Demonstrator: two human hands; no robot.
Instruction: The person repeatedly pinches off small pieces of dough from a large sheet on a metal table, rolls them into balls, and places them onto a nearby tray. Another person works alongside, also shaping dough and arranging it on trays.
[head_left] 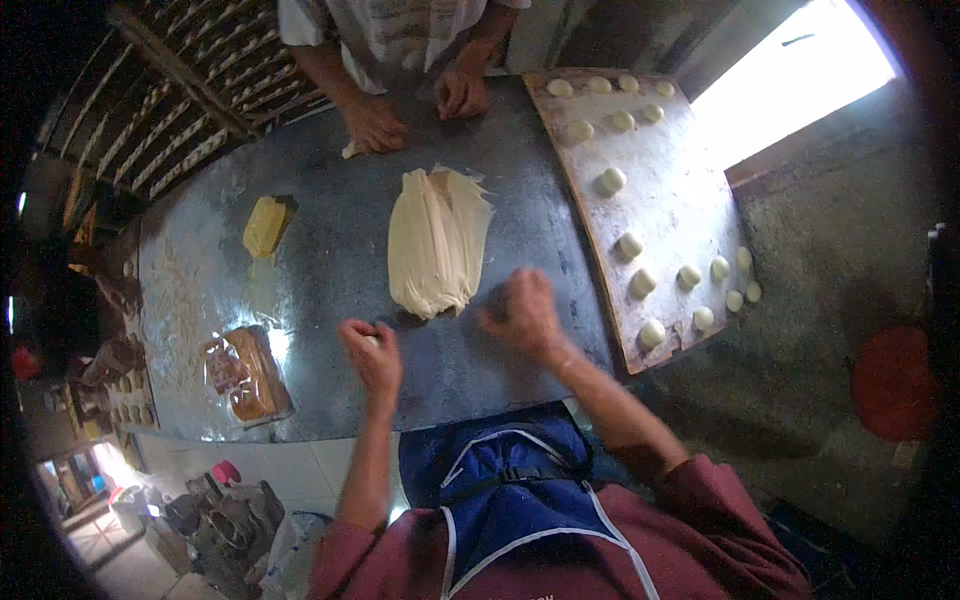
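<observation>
A large, soft slab of pale dough (437, 245), folded in lengthwise ridges, lies mid-table. Just below its left corner, my left hand (372, 358) is curled closed around a small piece of dough (373, 341), only a bit of which shows. My right hand (527, 312) is bent down over the tabletop beside the slab's lower right edge, fingers curled under; what they hold, if anything, is hidden. A wooden board (590, 205) to the right carries several round dough balls (642, 283), spaced apart.
Across the grey table (330, 230), a co-worker's hands (375, 126) work near a dough scrap. A yellow block (265, 227) and a bagged bread loaf (247, 375) lie on the left. Racks of dough pieces (190, 160) stand at the far left. A red round object (893, 383) is at right.
</observation>
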